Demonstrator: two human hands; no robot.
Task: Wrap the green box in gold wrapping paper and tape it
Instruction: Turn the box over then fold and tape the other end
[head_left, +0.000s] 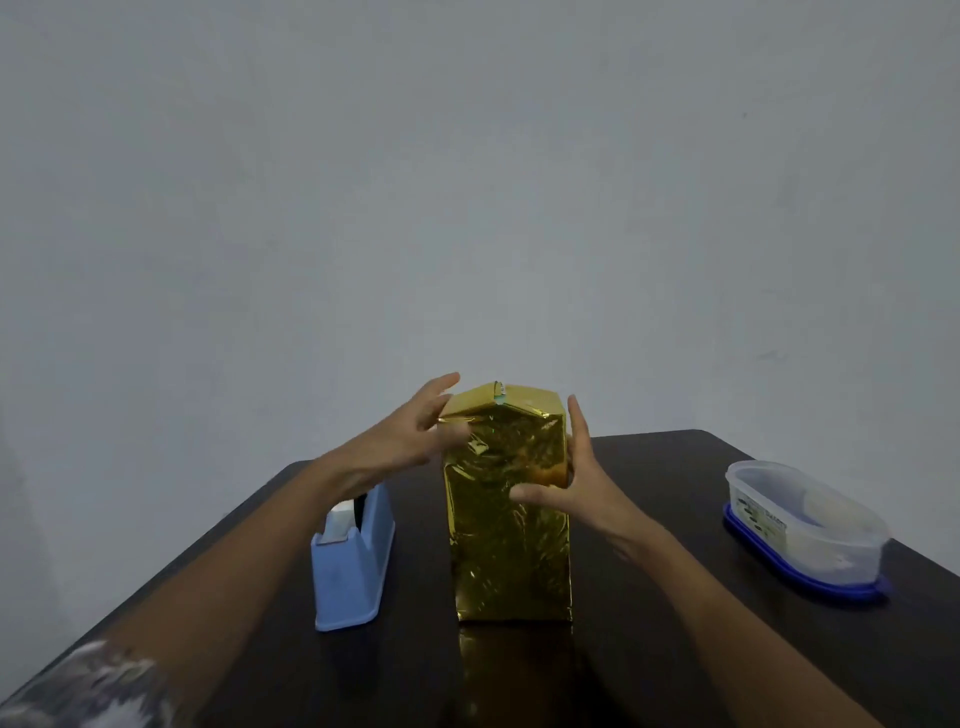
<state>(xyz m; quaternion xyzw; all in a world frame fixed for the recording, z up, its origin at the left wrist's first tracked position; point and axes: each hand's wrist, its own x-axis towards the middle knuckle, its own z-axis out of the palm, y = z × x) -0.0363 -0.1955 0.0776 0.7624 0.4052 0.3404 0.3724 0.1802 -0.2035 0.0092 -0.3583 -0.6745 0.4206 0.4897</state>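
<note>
The box (509, 545) stands upright in the middle of the dark table, covered in shiny gold wrapping paper. A small bit of its green shows at the top fold (498, 391). My left hand (410, 436) is at the box's upper left corner, fingers spread, thumb and fingertips touching the folded paper edge. My right hand (576, 483) presses on the right side and front face, fingers apart. A light blue tape dispenser (353, 561) sits just left of the box, under my left forearm.
A clear plastic container with a blue lid beneath it (805, 530) lies at the table's right side. The dark table (675, 597) ends close behind the box, against a plain grey wall. A patterned sleeve shows at the bottom left.
</note>
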